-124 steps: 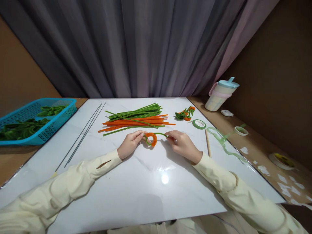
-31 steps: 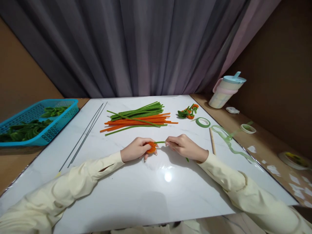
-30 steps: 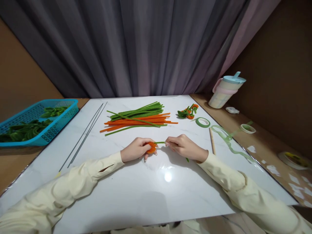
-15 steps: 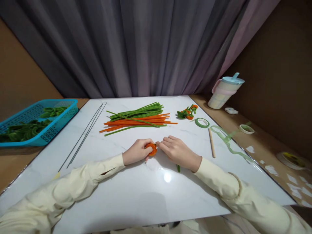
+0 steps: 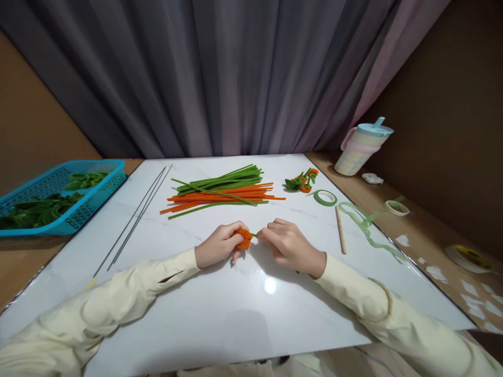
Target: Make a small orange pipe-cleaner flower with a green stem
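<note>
Between thumb and fingers, my left hand (image 5: 220,243) grips a round orange fuzzy piece (image 5: 244,239) above the white board. A short green stem (image 5: 254,235) juts from its right side. My right hand (image 5: 288,243) pinches the stem's outer end, with its fingers curled. Behind the hands lie a bundle of green fuzzy sticks (image 5: 220,180) and a bundle of orange ones (image 5: 220,197). Small orange and green flower pieces (image 5: 304,181) rest farther back on the right.
A blue basket (image 5: 65,228) of green leaf pieces stands at the left, near thin wires (image 5: 137,220). On the right are green tape (image 5: 325,198), a wooden stick (image 5: 341,230), loose ribbon (image 5: 369,235), a tumbler (image 5: 359,149) and paper scraps.
The orange piece has turned and shifted slightly left with my left hand. My right hand has drawn a little to the right, and more green stem shows between the hands.
</note>
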The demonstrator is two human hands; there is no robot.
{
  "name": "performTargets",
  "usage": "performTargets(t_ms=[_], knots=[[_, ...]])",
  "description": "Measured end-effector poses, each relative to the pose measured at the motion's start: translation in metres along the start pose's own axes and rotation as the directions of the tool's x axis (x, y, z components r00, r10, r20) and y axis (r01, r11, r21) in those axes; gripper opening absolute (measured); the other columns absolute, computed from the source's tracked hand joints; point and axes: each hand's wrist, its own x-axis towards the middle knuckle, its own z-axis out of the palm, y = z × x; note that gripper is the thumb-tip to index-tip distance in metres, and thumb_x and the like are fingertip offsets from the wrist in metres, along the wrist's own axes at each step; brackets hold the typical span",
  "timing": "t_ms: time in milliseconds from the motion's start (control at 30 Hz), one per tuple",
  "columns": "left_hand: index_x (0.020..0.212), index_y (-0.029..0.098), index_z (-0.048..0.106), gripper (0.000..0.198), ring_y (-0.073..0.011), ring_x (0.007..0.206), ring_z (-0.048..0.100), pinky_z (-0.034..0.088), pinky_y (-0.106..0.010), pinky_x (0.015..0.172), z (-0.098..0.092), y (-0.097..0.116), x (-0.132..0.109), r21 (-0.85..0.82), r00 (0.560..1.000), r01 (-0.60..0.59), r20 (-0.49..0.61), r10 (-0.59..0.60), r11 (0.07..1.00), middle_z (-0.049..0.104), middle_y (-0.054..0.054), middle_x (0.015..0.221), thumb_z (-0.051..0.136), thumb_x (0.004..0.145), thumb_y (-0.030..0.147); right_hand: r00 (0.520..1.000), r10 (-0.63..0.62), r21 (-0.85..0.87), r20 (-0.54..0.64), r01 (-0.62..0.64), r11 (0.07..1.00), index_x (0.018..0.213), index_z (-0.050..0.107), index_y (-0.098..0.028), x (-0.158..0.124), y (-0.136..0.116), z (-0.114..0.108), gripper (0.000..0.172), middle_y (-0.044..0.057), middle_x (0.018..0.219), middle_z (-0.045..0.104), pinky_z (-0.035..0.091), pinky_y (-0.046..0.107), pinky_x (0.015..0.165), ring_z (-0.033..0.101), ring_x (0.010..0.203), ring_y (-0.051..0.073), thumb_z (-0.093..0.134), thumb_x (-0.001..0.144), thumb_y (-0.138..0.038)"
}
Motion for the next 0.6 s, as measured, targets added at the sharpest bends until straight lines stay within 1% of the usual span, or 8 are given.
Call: performTargets(t_ms=[100,200,267,333,400,600], knots=[[0.08,0.015,0.044,0.009,-0.0033,0.034,0.04,0.024,-0.016,0.035,-0.0006,0.0004,0.0017,-0.074,0.999,0.044,0.006,-0.043,0.996,0.055,0.002,0.061,0.039,0.075,0.02,0.998,0.038,0.047,0.048,-0.04,0.998,0.079,0.051,-0.015,-0.0001,0.002,0.0042,0.017,0.002,0.061,0.054,0.034,0.026,0.06,0.044,0.054,0.014,0.036,0.082,-0.01],[0.082,0.016,0.043,0.009,-0.0016,0.033,0.033,0.019,-0.016,0.036,-0.0008,0.0002,0.0035,-0.132,0.997,0.074,0.004,-0.074,0.989,0.056,0.002,0.062,0.038,0.076,0.019,0.995,0.09,0.048,0.044,-0.092,0.995,0.097,0.05,-0.014,0.0019,0.0016,0.0059,0.018,0.004,0.07,0.059,0.038,0.027,0.062,0.05,0.061,0.016,0.034,0.093,-0.02],[0.082,0.016,0.043,0.008,-0.0014,0.033,0.03,0.017,-0.016,0.036,-0.0006,-0.0004,0.0044,-0.148,0.997,0.081,0.008,-0.081,0.986,0.056,0.002,0.061,0.037,0.077,0.02,0.995,0.102,0.029,0.021,-0.102,0.994,0.105,0.047,-0.014,0.0038,-0.0004,0.0052,0.021,0.006,0.078,0.06,0.039,0.028,0.064,0.052,0.069,0.017,0.034,0.094,-0.026],[0.081,0.016,0.043,0.008,-0.0014,0.033,0.03,0.016,-0.017,0.037,-0.0003,-0.0011,0.0048,-0.149,0.997,0.078,0.013,-0.077,0.986,0.056,0.001,0.06,0.037,0.078,0.02,0.997,0.077,0.029,0.014,-0.078,0.997,0.105,0.046,-0.015,0.0052,-0.003,0.0042,0.019,0.008,0.087,0.06,0.04,0.03,0.066,0.052,0.075,0.018,0.034,0.094,-0.025],[0.08,0.016,0.043,0.008,-0.0015,0.033,0.03,0.017,-0.017,0.037,0.0003,-0.0017,0.0047,-0.137,0.997,0.078,0.021,-0.076,0.987,0.057,0.001,0.059,0.038,0.078,0.021,0.998,0.054,0.066,0.012,-0.055,0.996,0.103,0.046,-0.015,0.0055,-0.0048,0.0043,0.017,0.01,0.094,0.059,0.041,0.031,0.068,0.052,0.079,0.018,0.034,0.094,-0.022],[0.078,0.015,0.043,0.009,-0.0021,0.033,0.029,0.018,-0.017,0.038,0.001,-0.0028,0.0047,-0.11,0.996,0.091,0.03,-0.088,0.99,0.056,0.001,0.055,0.039,0.077,0.023,0.996,0.087,0.229,-0.004,-0.084,0.97,0.104,0.045,-0.016,0.0026,-0.0025,0.0095,0.014,0.009,0.092,0.058,0.045,0.031,0.071,0.054,0.083,0.018,0.037,0.093,-0.02]])
